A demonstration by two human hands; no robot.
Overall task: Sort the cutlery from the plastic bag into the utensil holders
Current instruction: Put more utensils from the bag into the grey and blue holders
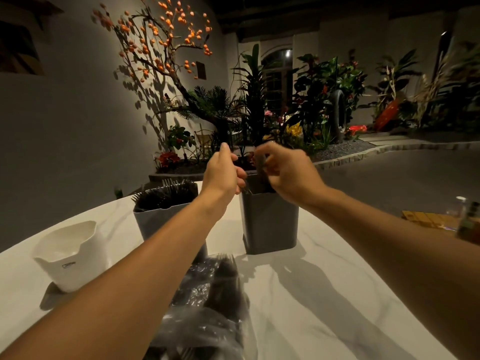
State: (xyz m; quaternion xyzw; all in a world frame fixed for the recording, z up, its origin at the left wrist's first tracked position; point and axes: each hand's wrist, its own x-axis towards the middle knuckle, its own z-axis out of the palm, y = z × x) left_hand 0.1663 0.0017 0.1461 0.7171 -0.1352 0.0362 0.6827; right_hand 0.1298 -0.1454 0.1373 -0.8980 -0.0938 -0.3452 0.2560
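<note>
Cutlery, dark and upright, is pinched in the right hand directly over the dark holder near the table's far edge; the left hand, curled, seems empty beside it.

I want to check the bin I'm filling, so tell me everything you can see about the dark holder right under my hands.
The dark holder is a tall, squarish, matte dark grey container, plastic by its look, narrowing slightly toward its base. It stands upright on the white marbled table, to the right of the lighter grey holder and beyond the plastic bag. Dark cutlery pieces seem to stick up from its open top, blurred. Both hands, left and right, are above its rim; whether they touch it is unclear.
</note>
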